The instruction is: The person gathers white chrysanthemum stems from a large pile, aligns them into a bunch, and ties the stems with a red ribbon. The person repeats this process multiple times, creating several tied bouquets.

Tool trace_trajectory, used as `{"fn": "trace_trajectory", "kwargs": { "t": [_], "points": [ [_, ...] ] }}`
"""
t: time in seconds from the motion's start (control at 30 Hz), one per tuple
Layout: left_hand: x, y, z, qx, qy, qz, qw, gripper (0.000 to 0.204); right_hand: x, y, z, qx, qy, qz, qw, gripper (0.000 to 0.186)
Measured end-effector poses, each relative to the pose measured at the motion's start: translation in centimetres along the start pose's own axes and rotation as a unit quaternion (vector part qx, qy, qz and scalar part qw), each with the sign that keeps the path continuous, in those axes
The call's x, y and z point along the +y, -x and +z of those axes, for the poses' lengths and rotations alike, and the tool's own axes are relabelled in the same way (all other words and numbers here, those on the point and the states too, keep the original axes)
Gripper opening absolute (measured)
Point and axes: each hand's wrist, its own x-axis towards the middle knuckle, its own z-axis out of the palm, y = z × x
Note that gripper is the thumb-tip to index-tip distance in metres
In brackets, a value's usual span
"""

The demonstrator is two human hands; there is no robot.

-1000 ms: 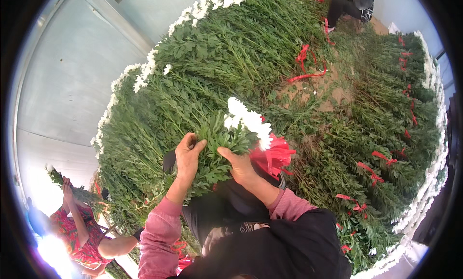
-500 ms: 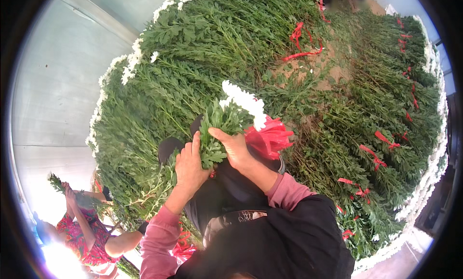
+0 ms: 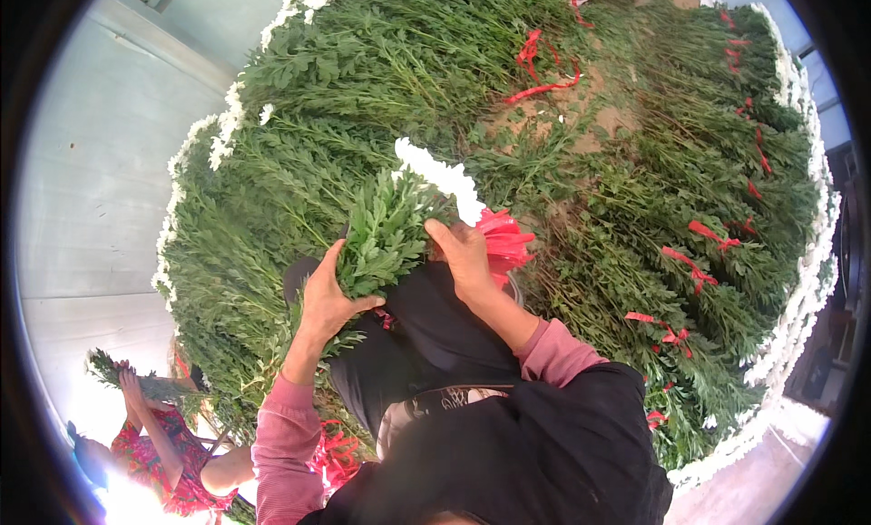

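Observation:
A bunch of white chrysanthemums [image 3: 379, 230] lies across my lap, its leafy stems slanting down to the left and its white heads at the upper right. My left hand [image 3: 328, 298] cups the stems low down, thumb on the near side and fingers on the far side. Just below the flower heads, my right hand [image 3: 464, 257] grips the other side of the bunch; its fingers are partly hidden by leaves. A bundle of red plastic strips [image 3: 504, 242] sits next to my right wrist, beyond my knee.
Long rows of cut chrysanthemums [image 3: 272, 189] lie on the left, white heads against the wall. More bunches tied with red strips [image 3: 697, 271] lie on the right. Loose red ribbon [image 3: 544, 89] is at the back. A co-worker [image 3: 172, 443] at the lower left holds stems.
My hands have moved apart, the left one down the stems, and the leaves between them have spread open. The whole view has shifted slightly.

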Motion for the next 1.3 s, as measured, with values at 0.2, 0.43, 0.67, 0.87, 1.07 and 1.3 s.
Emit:
{"fn": "trace_trajectory", "kwargs": {
  "t": [0.2,0.43,0.67,0.87,1.07,1.3],
  "points": [
    [0.6,-0.3,0.9,0.013,-0.092,0.012,0.996,0.106,-0.9,0.1,2.3,0.022,-0.079,-0.155,0.985,0.03],
    [-1.3,0.0,2.7,0.074,-0.17,0.036,0.982,0.058,-5.1,3.2,-1.0,-0.187,0.585,-0.161,0.773,0.04],
    [-0.5,0.4,2.1,0.016,-0.245,0.018,0.969,0.074,-6.4,1.0,7.5,-0.326,0.648,-0.505,0.468,0.1],
    [-2.1,4.5,-0.5,0.08,-0.296,0.038,0.951,0.092,-2.1,-1.3,7.1,-0.258,0.632,-0.571,0.456,0.012],
    [-5.4,4.1,0.8,0.168,-0.256,-0.025,0.952,0.028,-6.7,0.9,6.7,-0.326,0.497,-0.589,0.547,0.053],
    [-8.0,9.1,-6.6,0.222,0.1,-0.294,0.924,0.044,-8.5,-12.4,-5.7,0.005,0.409,-0.345,0.845,0.027]
  ]
}}
